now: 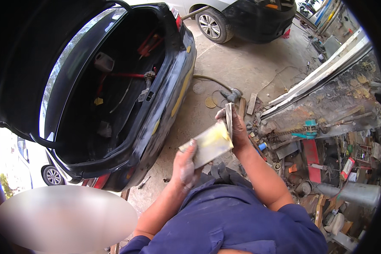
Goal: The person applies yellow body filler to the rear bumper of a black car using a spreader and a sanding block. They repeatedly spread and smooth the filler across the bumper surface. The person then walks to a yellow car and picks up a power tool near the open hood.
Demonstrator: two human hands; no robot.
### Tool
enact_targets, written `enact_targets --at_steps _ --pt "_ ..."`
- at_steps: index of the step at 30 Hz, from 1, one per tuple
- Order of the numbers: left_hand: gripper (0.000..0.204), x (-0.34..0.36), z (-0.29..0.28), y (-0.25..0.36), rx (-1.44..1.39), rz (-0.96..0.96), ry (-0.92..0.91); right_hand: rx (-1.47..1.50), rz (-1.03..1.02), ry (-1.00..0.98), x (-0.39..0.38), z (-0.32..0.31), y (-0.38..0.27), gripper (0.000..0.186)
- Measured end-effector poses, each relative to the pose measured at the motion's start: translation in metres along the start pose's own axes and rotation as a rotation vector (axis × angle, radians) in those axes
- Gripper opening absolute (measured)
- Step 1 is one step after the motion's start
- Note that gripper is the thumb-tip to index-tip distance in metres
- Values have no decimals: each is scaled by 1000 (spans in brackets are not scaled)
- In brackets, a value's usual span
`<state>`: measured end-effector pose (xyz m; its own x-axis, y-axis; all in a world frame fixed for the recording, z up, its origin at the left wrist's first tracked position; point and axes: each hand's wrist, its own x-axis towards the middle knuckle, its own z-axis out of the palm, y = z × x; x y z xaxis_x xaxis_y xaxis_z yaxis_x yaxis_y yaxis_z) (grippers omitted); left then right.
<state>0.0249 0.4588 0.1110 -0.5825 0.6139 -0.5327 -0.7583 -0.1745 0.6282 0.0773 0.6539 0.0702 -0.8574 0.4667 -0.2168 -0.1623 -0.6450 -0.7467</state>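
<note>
My left hand (184, 164) grips the lower left side of a flat grey mixing board (205, 150). A smear of yellow filler paste (219, 134) lies at the board's upper right end. My right hand (238, 130) is closed around a thin, flat putty spreader (229, 119), seen nearly edge-on. The spreader's lower end meets the board beside the paste; whether it presses on it I cannot tell. Both hands look dusty. To their left stands a dark car (167, 111) with its boot open and yellow and grey patches along its rear edge.
Inside the boot are a red tool with a metal head (148, 76) and a white plastic jug (104, 62). Another car (249, 21) stands ahead. A hose ends at a power tool (232, 94) on the floor. Cluttered tools and scrap, with a teal clamp-like tool (310, 128), fill the right.
</note>
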Motion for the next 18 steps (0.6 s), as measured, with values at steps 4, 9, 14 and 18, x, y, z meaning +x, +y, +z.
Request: enact_targets --at_steps 4,9,14,18 --pt "44 3 -4 -6 -116 20 -31 -188 31 -185 -14 -3 4 55" --pt "46 11 -20 33 -171 348 32 -606 -58 53 -30 0 9 26" --pt "45 11 -14 7 200 783 227 -175 -301 226 -29 27 -3 25" --pt "44 5 -21 -11 425 869 51 -129 -319 244 -28 49 -4 29"
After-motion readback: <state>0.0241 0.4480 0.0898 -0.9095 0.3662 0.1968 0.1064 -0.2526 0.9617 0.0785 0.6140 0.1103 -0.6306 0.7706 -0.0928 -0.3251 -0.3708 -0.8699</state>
